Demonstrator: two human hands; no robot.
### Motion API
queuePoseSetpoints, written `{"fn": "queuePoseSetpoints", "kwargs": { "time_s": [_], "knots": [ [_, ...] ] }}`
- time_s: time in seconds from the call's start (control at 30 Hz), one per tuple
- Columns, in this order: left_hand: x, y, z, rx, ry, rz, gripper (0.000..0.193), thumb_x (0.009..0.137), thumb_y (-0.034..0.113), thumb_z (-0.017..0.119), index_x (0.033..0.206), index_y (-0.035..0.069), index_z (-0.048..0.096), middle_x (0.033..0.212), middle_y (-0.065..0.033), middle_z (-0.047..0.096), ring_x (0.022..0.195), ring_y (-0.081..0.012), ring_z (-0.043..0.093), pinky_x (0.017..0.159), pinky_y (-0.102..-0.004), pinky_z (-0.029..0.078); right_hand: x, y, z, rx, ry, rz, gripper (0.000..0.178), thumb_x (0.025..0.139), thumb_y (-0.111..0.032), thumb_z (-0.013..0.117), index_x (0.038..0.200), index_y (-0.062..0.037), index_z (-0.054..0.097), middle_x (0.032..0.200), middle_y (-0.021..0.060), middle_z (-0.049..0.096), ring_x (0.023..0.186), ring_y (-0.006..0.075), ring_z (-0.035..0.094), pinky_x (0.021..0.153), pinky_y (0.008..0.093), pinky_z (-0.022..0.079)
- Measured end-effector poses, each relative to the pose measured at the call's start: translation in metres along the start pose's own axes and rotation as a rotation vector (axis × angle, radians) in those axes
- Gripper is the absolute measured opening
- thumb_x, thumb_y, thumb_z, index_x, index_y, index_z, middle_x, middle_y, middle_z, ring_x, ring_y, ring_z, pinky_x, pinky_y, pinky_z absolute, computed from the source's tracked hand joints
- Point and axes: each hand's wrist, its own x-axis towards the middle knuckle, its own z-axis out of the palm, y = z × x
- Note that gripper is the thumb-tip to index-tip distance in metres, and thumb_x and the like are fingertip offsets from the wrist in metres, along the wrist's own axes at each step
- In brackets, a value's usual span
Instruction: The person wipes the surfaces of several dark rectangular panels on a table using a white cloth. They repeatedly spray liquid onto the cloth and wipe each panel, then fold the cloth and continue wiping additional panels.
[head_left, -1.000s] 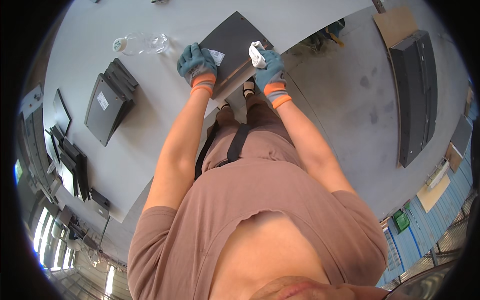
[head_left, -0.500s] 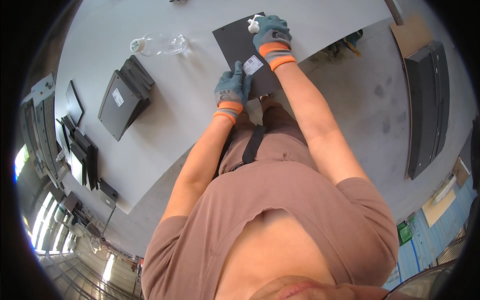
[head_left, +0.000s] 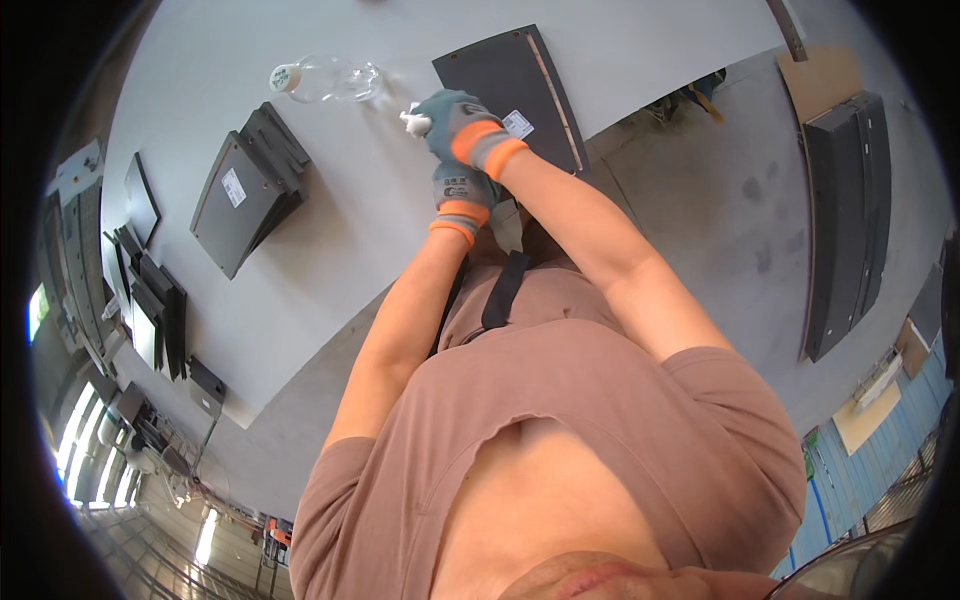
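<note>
A dark grey panel [head_left: 490, 80] with a white label [head_left: 518, 124] lies at the near edge of the table, in front of me. Its right side shows a pale strip [head_left: 546, 85]. My right hand [head_left: 455, 125], in a grey-blue glove with an orange cuff, is closed on a crumpled white cloth [head_left: 415, 121] at the panel's left edge. Just below it, my left hand [head_left: 463, 185], gloved alike, is at the panel's near left corner. The right hand crosses over it and hides its fingers.
A clear bottle [head_left: 335, 79] with a white cap lies left of the panel. Farther left are stacked dark panels [head_left: 240, 195] and more dark pieces [head_left: 160, 300] on the grey table [head_left: 340, 200]. A pile of dark panels [head_left: 845, 230] stands at the right.
My right hand has swept left with the white cloth, from the panel's far right corner to its left edge, over my left hand. The panel's right edge now shows its pale strip.
</note>
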Motion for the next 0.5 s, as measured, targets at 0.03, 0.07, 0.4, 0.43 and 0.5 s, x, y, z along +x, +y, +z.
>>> {"fn": "queuePoseSetpoints", "kwargs": {
  "time_s": [0.03,0.07,0.4,0.43,0.5],
  "knots": [
    [0.002,0.003,-0.006,0.013,-0.029,0.019,0.047,0.094,0.042,0.065,0.131,0.012,0.063,0.119,-0.0155,0.070,0.106,-0.0356,0.069,0.091,-0.0463,0.055,-0.006,0.005,-0.013,0.126,-0.061,0.118,0.025,0.082,-0.015,0.067,0.105,-0.0141,0.077,0.104,0.0164,0.074,0.097,0.0412,0.069,0.087,0.0454,0.057],
    [0.001,0.011,-0.015,0.004,0.041,0.060,0.049,0.095,0.043,0.064,0.133,0.012,0.063,0.117,-0.0155,0.070,0.103,-0.0356,0.070,0.089,-0.0468,0.056,-0.021,0.015,-0.020,0.236,0.155,0.080,0.024,0.081,-0.015,0.070,0.103,-0.0120,0.077,0.102,0.0175,0.074,0.094,0.0412,0.069,0.086,0.0448,0.057],
    [-0.047,0.035,-0.006,-0.162,0.182,-0.085,0.071,0.103,0.048,0.050,0.158,0.005,0.039,0.113,-0.0258,0.068,0.094,-0.0448,0.069,0.085,-0.0529,0.056,-0.189,0.110,-0.038,0.855,1.114,0.495,0.029,0.088,-0.001,0.072,0.117,0.0024,0.071,0.110,0.0050,0.073,0.101,0.0133,0.066,0.094,0.0300,0.052],
    [-0.050,0.037,-0.014,-0.287,0.017,-0.133,0.062,0.102,0.041,0.055,0.149,0.002,0.049,0.113,-0.0270,0.069,0.094,-0.0453,0.070,0.085,-0.0528,0.056,-0.193,0.115,-0.025,0.836,1.126,0.528,0.028,0.088,0.000,0.072,0.116,0.0020,0.071,0.109,0.0046,0.073,0.098,0.0130,0.067,0.091,0.0297,0.053],
    [-0.042,0.033,-0.024,-0.278,0.157,0.083,0.052,0.100,0.038,0.059,0.138,0.002,0.057,0.109,-0.0268,0.069,0.093,-0.0448,0.070,0.083,-0.0531,0.056,-0.187,0.110,-0.011,0.933,1.113,0.505,0.024,0.089,0.001,0.072,0.113,0.0007,0.072,0.103,0.0024,0.071,0.085,0.0118,0.066,0.078,0.0290,0.055]
  ]
}}
